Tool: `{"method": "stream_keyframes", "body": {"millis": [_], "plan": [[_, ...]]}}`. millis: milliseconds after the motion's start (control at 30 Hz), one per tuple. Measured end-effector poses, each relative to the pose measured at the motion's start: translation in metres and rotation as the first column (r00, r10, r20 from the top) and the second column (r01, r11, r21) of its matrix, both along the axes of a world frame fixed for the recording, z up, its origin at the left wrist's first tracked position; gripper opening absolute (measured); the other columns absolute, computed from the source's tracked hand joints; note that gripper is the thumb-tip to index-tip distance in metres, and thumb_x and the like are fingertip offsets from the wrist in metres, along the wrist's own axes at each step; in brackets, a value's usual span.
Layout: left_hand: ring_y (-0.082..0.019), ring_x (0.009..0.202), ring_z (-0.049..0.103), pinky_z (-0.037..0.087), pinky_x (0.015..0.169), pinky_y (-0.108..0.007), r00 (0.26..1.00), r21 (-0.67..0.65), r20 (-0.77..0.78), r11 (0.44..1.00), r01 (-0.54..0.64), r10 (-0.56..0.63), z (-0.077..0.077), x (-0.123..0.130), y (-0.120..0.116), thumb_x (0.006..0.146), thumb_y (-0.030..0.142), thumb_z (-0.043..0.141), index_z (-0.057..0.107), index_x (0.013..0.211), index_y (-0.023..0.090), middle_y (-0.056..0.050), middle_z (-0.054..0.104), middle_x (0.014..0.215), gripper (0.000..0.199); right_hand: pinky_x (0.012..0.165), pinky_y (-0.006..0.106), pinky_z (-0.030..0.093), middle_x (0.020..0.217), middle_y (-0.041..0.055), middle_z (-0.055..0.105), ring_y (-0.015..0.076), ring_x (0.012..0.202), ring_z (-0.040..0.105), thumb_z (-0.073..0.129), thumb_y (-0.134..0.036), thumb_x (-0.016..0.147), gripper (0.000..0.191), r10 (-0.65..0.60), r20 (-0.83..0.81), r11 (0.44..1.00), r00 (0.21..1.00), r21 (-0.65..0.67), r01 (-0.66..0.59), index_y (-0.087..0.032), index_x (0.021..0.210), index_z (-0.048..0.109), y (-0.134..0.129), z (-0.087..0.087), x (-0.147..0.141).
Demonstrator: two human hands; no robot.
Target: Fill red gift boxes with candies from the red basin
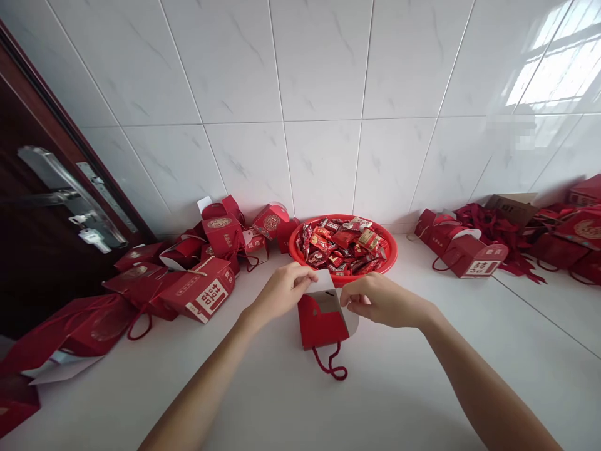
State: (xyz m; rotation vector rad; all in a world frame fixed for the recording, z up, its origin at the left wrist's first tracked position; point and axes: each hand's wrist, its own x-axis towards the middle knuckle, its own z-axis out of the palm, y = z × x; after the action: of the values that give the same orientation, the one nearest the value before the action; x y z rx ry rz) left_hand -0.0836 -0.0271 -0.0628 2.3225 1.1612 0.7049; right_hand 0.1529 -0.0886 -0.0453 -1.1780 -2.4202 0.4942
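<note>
A small red cardboard gift box (323, 322) stands on the white surface in front of me, its top open and its pale flaps folded outward. A dark red cord handle (335, 371) hangs from its near side and lies curled on the surface. My left hand (284, 291) is closed in a pinch on the flap at the box's upper left. My right hand (387, 300) has its fingers curled at the right flap, closed on its edge. Just behind the box sits a round red basin (393, 254) heaped with wrapped candies (345, 241).
Several red boxes (200, 288) with cords are piled at the left. More boxes (474, 255) lie at the right beside a heap of red ribbon-like pieces (488, 228). A tiled wall (319, 150) rises behind. A dark door with a metal handle (70, 194) stands at far left.
</note>
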Motion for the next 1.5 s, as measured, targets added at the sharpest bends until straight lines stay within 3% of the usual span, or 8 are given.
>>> {"method": "stream_keyframes", "body": {"millis": [200,333,600,933,1133,1233,1400,1500], "plan": [[-0.025,0.082,0.067,0.050,0.073,-0.033,0.962,-0.002,-0.241,0.991,-0.135,0.130,0.006,0.007,-0.017,0.083,0.052,0.064,0.072,0.094,0.024,-0.005,0.073,0.098,0.031,0.055,0.024,0.040,0.078,0.0004,0.069,0.0129,0.062,0.059,0.063,-0.002,0.079,0.023,-0.040,0.047,0.997,0.998,-0.068,0.043,-0.020,0.091,0.071,0.006,-0.006,0.003],[-0.023,0.077,0.068,0.049,0.065,-0.031,0.958,-0.117,-0.275,0.987,-0.111,0.075,0.009,0.001,-0.015,0.076,0.039,0.068,0.071,0.103,0.024,-0.004,0.073,0.103,0.030,0.060,0.027,0.040,0.092,0.0053,0.068,0.0188,0.077,0.061,0.067,0.000,0.074,0.035,-0.115,0.171,0.991,0.978,0.084,0.101,-0.020,0.103,0.069,0.006,-0.016,0.001],[-0.028,0.093,0.068,0.051,0.074,-0.033,0.952,-0.099,-0.299,0.989,-0.105,0.071,0.007,-0.001,-0.016,0.080,0.056,0.065,0.066,0.103,0.024,-0.007,0.070,0.106,0.039,0.054,0.029,0.028,0.077,0.0031,0.056,0.0145,0.063,0.047,0.057,0.001,0.077,0.021,-0.032,0.271,0.985,0.962,0.174,-0.017,-0.016,0.082,0.069,-0.001,-0.025,-0.031],[-0.027,0.089,0.069,0.053,0.076,-0.035,0.916,-0.081,-0.388,0.986,-0.146,0.104,0.005,0.004,-0.024,0.077,0.033,0.063,0.065,0.103,0.024,-0.008,0.066,0.104,0.028,0.053,0.029,0.023,0.079,0.0022,0.050,0.0109,0.057,0.035,0.058,-0.015,0.091,0.022,-0.091,0.304,0.988,0.948,0.145,0.048,-0.016,0.070,0.065,-0.004,-0.027,-0.044],[-0.021,0.083,0.069,0.053,0.067,-0.027,0.978,-0.280,-0.190,0.959,0.035,-0.091,0.017,-0.023,-0.005,0.072,0.029,0.062,0.070,0.121,0.026,-0.005,0.071,0.108,0.049,0.055,0.025,0.033,0.085,0.0008,0.055,0.0111,0.063,0.046,0.072,-0.024,0.084,0.006,0.075,0.147,0.997,0.986,-0.001,-0.076,-0.019,0.087,0.070,-0.002,-0.019,-0.030],[-0.020,0.080,0.069,0.052,0.066,-0.024,0.972,-0.376,-0.180,0.923,0.076,-0.153,0.024,-0.033,0.002,0.069,0.030,0.065,0.067,0.130,0.025,-0.002,0.072,0.094,0.061,0.059,0.024,0.039,0.094,0.0015,0.059,0.0135,0.073,0.054,0.079,-0.018,0.077,0.033,0.195,0.084,0.979,0.977,-0.080,-0.189,-0.022,0.109,0.070,-0.001,-0.014,-0.024],[-0.020,0.084,0.071,0.053,0.072,-0.025,0.949,-0.500,-0.242,0.864,0.057,-0.203,0.030,-0.043,0.006,0.063,0.029,0.072,0.057,0.143,0.024,0.000,0.073,0.095,0.081,0.064,0.024,0.043,0.100,0.0039,0.060,0.0129,0.078,0.057,0.065,0.007,0.074,0.031,0.260,0.030,0.965,0.965,0.017,-0.261,-0.018,0.091,0.069,-0.008,-0.015,-0.025],[-0.023,0.090,0.072,0.054,0.080,-0.027,0.914,-0.516,-0.328,0.856,0.039,-0.240,0.029,-0.045,0.006,0.058,0.035,0.080,0.053,0.146,0.022,-0.001,0.074,0.100,0.093,0.065,0.025,0.043,0.094,0.0029,0.060,0.0132,0.076,0.056,0.073,-0.001,0.075,0.019,0.335,0.028,0.940,0.942,0.062,-0.336,-0.019,0.081,0.069,-0.012,-0.015,-0.025]]}}
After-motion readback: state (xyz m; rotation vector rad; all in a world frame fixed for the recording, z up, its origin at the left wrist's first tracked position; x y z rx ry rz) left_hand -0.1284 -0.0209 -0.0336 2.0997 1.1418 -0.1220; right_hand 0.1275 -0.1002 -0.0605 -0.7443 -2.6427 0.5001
